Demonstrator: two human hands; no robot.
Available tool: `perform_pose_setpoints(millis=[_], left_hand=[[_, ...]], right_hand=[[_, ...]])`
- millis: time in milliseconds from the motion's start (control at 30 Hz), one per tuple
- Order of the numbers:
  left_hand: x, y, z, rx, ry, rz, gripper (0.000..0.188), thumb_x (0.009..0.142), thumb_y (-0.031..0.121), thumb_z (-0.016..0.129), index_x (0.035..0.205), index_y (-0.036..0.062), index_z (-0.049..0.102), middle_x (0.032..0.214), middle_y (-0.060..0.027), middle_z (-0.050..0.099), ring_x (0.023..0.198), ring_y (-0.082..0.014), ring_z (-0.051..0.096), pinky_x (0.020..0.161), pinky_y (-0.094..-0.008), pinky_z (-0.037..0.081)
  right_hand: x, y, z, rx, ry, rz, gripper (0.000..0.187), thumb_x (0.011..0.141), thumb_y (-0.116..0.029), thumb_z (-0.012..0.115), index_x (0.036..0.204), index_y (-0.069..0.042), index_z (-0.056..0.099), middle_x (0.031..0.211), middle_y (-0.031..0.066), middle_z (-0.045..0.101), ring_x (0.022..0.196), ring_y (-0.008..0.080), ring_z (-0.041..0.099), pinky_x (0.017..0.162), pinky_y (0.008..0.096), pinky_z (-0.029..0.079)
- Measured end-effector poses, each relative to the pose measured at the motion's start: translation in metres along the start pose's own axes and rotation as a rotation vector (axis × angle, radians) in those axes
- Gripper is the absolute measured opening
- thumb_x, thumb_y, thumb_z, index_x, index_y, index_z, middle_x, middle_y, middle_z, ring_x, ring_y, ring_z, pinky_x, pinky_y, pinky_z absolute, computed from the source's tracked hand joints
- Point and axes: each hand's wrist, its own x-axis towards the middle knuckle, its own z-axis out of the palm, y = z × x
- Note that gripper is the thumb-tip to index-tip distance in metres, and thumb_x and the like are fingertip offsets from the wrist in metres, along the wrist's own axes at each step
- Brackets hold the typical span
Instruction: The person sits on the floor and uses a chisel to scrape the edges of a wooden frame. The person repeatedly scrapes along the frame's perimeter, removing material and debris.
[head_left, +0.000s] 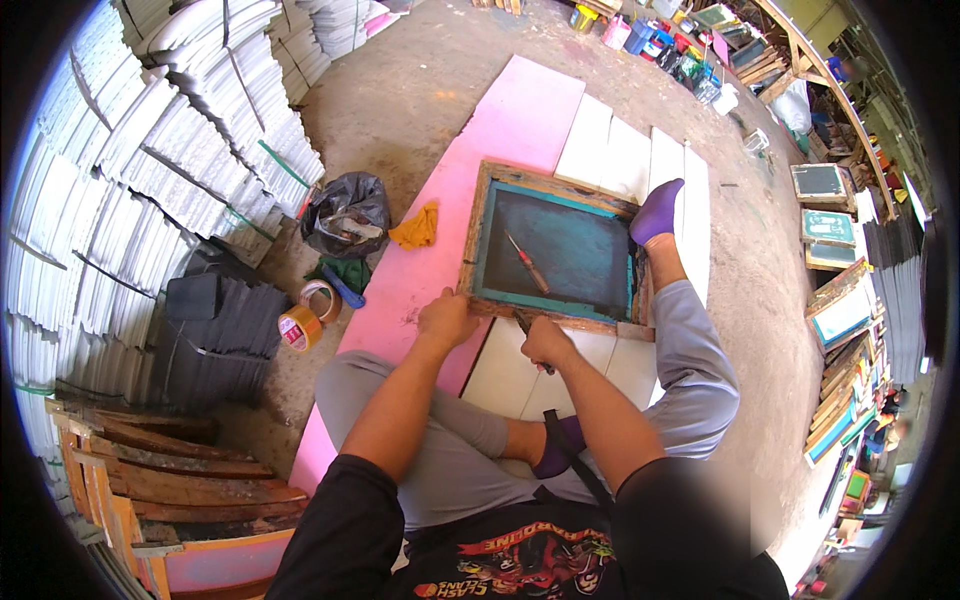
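A wooden screen-printing frame [473, 235] with dark mesh [515, 212] and teal edging lies in front of me. My left hand [450, 318] is closed on its near left corner. In my right hand [548, 343] is a dark hand tool [522, 320], its head at the frame's near rail; the fingers hide most of it, and it looks like pliers. A pointed tool with a red-brown handle [532, 272] rests on the mesh. My purple-socked foot [656, 212] presses against the frame's far right side.
Pink board [520, 110] and white boards [625, 155] lie beneath the frame. To the left are an orange cloth [415, 227], a black plastic bag [347, 215], tape rolls [300, 328] and tall white stacks [190, 130]. More frames [838, 305] lean at the right.
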Motion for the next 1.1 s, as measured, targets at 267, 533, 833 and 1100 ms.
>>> perform_pose_setpoints(millis=[267, 533, 833, 1100], left_hand=[[0.007, 0.000, 0.005, 0.024, -0.034, 0.000, 0.051, 0.084, 0.040, 0.077, 0.117, 0.0015, 0.069, 0.125, -0.0200, 0.061, 0.108, -0.0397, 0.069, 0.091, -0.0511, 0.057], [0.008, -0.003, 0.009, -0.027, -0.003, 0.016, 0.049, 0.084, 0.040, 0.078, 0.110, -0.0007, 0.070, 0.118, -0.0224, 0.063, 0.104, -0.0408, 0.069, 0.088, -0.0512, 0.057], [-0.002, 0.002, 0.000, -0.045, 0.048, 0.040, 0.040, 0.087, 0.038, 0.075, 0.097, -0.0003, 0.074, 0.110, -0.0221, 0.066, 0.099, -0.0409, 0.069, 0.085, -0.0514, 0.057], [-0.003, -0.043, -0.022, -0.642, -0.142, -0.058, 0.029, 0.097, 0.026, 0.067, 0.101, -0.0025, 0.071, 0.079, -0.0109, 0.073, 0.067, -0.0218, 0.070, 0.062, -0.0358, 0.056]], right_hand=[[0.008, 0.016, 0.043, 0.022, 0.360, -0.052, 0.024, 0.083, -0.008, 0.060, 0.101, 0.007, 0.067, 0.097, 0.0306, 0.073, 0.092, 0.0441, 0.073, 0.082, 0.0515, 0.058], [-0.004, 0.006, 0.059, 0.062, 0.406, 0.014, 0.027, 0.087, -0.010, 0.059, 0.111, 0.001, 0.065, 0.099, 0.0291, 0.073, 0.099, 0.0469, 0.071, 0.088, 0.0558, 0.056], [-0.014, 0.022, 0.051, 0.147, 0.344, -0.128, 0.024, 0.085, -0.014, 0.063, 0.105, -0.002, 0.063, 0.094, 0.0294, 0.072, 0.094, 0.0478, 0.071, 0.083, 0.0580, 0.055], [-0.016, -0.036, 0.076, 0.192, 0.161, -0.475, 0.024, 0.083, -0.016, 0.067, 0.100, 0.002, 0.063, 0.084, 0.0250, 0.070, 0.084, 0.0425, 0.070, 0.076, 0.0504, 0.055]])
